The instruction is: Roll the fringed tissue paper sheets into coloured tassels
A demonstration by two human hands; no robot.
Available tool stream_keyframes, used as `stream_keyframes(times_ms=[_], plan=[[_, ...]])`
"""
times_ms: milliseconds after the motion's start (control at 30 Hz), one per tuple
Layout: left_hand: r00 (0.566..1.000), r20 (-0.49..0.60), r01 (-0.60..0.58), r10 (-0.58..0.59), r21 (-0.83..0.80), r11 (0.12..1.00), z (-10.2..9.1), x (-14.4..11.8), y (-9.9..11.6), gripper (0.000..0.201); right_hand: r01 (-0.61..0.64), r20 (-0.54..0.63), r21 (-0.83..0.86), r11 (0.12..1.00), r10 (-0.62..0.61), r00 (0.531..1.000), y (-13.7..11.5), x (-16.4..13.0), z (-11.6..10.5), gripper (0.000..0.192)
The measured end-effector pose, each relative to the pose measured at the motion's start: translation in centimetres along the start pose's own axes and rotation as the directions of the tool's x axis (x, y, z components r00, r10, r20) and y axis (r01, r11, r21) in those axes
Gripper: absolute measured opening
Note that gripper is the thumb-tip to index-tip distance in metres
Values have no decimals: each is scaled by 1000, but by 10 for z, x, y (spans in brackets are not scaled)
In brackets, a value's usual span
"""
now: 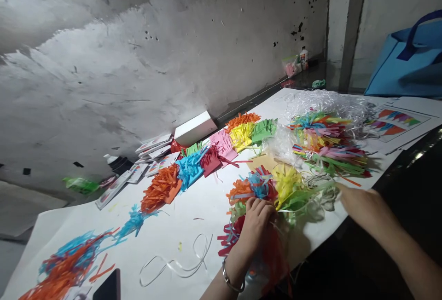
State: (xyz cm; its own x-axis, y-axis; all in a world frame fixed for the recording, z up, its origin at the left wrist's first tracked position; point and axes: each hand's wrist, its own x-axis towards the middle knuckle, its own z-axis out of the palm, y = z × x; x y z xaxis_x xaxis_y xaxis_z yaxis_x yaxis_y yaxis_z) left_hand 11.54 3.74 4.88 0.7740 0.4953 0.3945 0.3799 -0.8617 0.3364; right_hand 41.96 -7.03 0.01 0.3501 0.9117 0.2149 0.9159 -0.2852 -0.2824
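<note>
The left hand (254,219) rests on a bunch of fringed paper (257,188) at the near edge of the bench (193,208), its grip clenched down into the orange, blue and red strips so the fingers curl over the top of the pile. The right hand (357,201) lies further right, palm down beside yellow and green fringes (293,185); it seems to pinch the ends of some pale green strips, but I cannot tell whether that grip is closed. The bunch sits on white sheet (165,235) partly overhanging the bench edge, with red strips hanging down past it near the wrist. That overhang looks like the main hazard: a tug from either hand could drag loose strips off the edge. The fringes also look thin and tangled, so pulling the two hands apart could tear strips or knot them with the loose white ribbon (179,263) lying nearby. A row of finished bundles (193,166) and a plastic-wrapped heap (324,139) sit close enough to be disturbed.
</note>
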Motion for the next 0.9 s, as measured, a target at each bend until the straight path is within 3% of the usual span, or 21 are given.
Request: stream_keyframes(times_ms=[67, 133, 233, 300, 333, 400, 500, 733, 900], plan=[[1000, -7, 4, -4, 4, 1000, -1, 0, 0, 15, -80, -77, -14, 997, 79, 994, 19, 2, -13, 36], [1000, -7, 4, -4, 10, 1000, 0, 0, 0, 17, -93, -171, 12, 996, 94, 981, 18, -1, -23, 36], [1000, 6, -4, 4, 23, 1000, 2, 0, 0, 17, 42, -264, 118, 992, -9, 964, -21, -12, -24, 38], [1000, 19, -11, 11, 38, 999, 4, 0, 0, 17, 229, -253, 332, 915, -147, 956, -58, -20, -18, 36], [1000, 26, -15, 14, 47, 999, 5, -1, 0, 17, 264, -196, 472, 841, -192, 962, -77, -24, -15, 35], [999, 39, -23, 20, 69, 997, 6, -1, -1, 17, 201, -21, 682, 703, -256, 966, -107, -28, -8, 29], [999, 48, -31, 25, 109, 994, 9, -2, -2, 16, 91, 140, 780, 619, -314, 939, -133, -30, -1, 26], [997, 67, -51, 39, 192, 980, 14, -7, -2, 10, -115, 258, 853, 509, -220, 941, -150, -49, 18, 44], [993, 94, -87, 70, 194, 977, 7, -6, 0, 6, -184, 346, 873, 452, -310, 885, -144, -48, 0, 52]])
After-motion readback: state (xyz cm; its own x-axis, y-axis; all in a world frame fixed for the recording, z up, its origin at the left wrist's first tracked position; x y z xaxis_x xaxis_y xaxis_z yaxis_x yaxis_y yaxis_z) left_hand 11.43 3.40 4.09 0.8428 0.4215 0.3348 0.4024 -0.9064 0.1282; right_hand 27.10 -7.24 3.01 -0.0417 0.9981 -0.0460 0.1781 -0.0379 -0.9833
